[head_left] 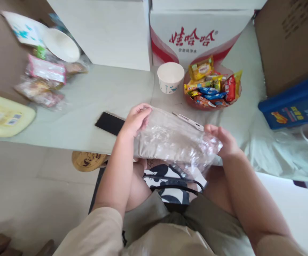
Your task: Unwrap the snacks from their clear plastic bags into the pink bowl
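A clear, crinkled plastic bag (pixel 167 137) is stretched between my two hands above the table's front edge and my lap. My left hand (pixel 137 120) pinches its upper left corner between thumb and fingers. At the opposite end, my right hand (pixel 224 140) is closed around the bunched plastic. Just beyond the bag lies a slim white tool (pixel 189 121) with a narrow pointed end, perhaps a craft knife, close to my right fingertips. A black phone (pixel 109 123) rests on the table left of my left hand, partly covered by my forearm.
A white paper bowl (pixel 170 79) and a pink bowl (pixel 193 105) of wrapped snacks stand behind the bag, before a white carton (pixel 196 21). Packaged food (pixel 47 71) and a yellow jug (pixel 6 115) sit left. On the right are a blue box (pixel 292 103) and a brown carton (pixel 290 46).
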The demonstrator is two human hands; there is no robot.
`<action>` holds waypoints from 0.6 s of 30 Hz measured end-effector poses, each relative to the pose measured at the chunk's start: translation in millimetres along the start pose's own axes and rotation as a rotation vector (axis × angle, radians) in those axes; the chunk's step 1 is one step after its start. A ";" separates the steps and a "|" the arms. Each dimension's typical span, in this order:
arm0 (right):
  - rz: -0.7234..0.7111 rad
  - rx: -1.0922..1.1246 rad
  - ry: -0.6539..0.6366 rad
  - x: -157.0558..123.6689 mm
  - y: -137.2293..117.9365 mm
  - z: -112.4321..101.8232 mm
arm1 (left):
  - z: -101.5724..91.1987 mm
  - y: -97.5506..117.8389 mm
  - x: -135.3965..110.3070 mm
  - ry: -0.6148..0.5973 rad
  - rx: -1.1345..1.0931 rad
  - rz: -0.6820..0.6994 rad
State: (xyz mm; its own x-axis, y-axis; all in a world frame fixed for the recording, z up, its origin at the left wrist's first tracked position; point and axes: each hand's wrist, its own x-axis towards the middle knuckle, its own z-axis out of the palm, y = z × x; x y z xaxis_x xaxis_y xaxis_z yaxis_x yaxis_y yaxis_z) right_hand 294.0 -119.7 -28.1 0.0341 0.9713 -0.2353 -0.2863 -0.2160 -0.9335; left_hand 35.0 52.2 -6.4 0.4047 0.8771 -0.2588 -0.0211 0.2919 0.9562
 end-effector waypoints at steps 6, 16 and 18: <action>-0.006 0.092 0.037 20.7 10.0 19.6 | 14.8 -6.1 -2.0 -0.258 0.137 -0.137; 0.113 -0.055 -0.345 13.6 21.0 52.9 | 28.5 5.0 -14.7 -0.487 -0.351 -0.128; 0.048 0.012 -0.175 15.9 22.7 52.4 | 34.1 2.9 -15.7 -0.451 -0.420 -0.092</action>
State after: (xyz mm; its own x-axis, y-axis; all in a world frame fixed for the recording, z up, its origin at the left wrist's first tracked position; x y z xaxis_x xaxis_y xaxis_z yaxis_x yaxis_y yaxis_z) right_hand 237.9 -104.0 -38.9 -0.1468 0.9626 -0.2278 -0.2947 -0.2625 -0.9188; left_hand 59.8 26.4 5.1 0.7662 0.6206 -0.1665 -0.2889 0.5642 0.7735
